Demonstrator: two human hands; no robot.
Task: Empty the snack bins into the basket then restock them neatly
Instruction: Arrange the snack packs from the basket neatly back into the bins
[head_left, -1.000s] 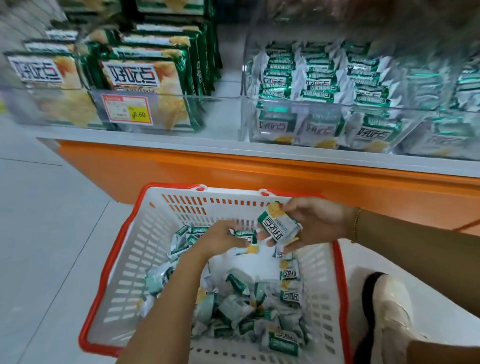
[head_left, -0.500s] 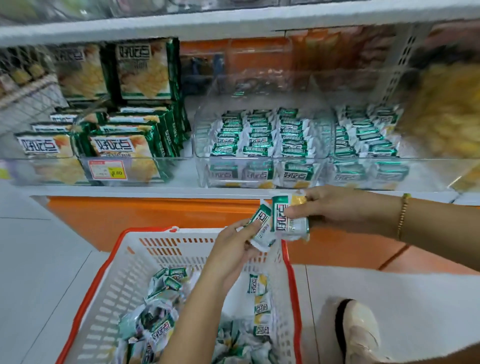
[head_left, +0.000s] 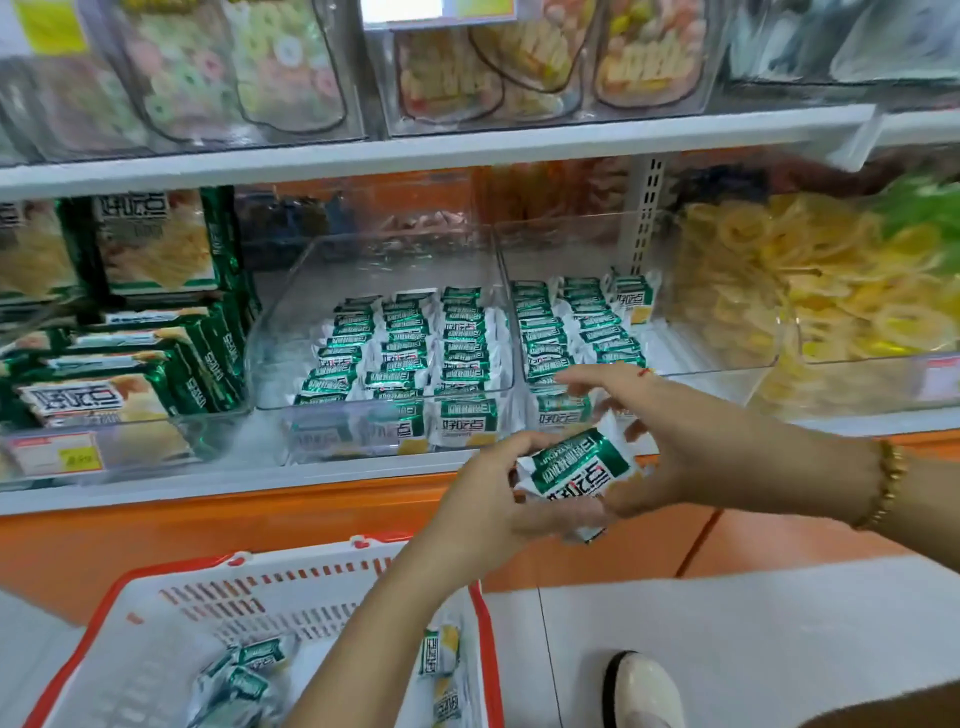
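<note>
Both my hands hold a small stack of green-and-white snack packets in front of the shelf edge. My left hand cups the stack from the left and below. My right hand grips it from the right, fingers spread over the top. Behind them stand two clear bins: the left bin holds three neat rows of the same packets, the right bin holds two rows with bare floor on its right side. The white basket with a red rim sits on the floor below with several loose packets inside.
Large green biscuit bags fill the bin to the left. A bin of yellow ring snacks stands to the right. The shelf above carries clear tubs of colourful snacks. My white shoe is on the floor beside the basket.
Both hands have risen out of the basket with the packets and now hold them together at the right bin's front. The view has tilted up toward the shelves.
</note>
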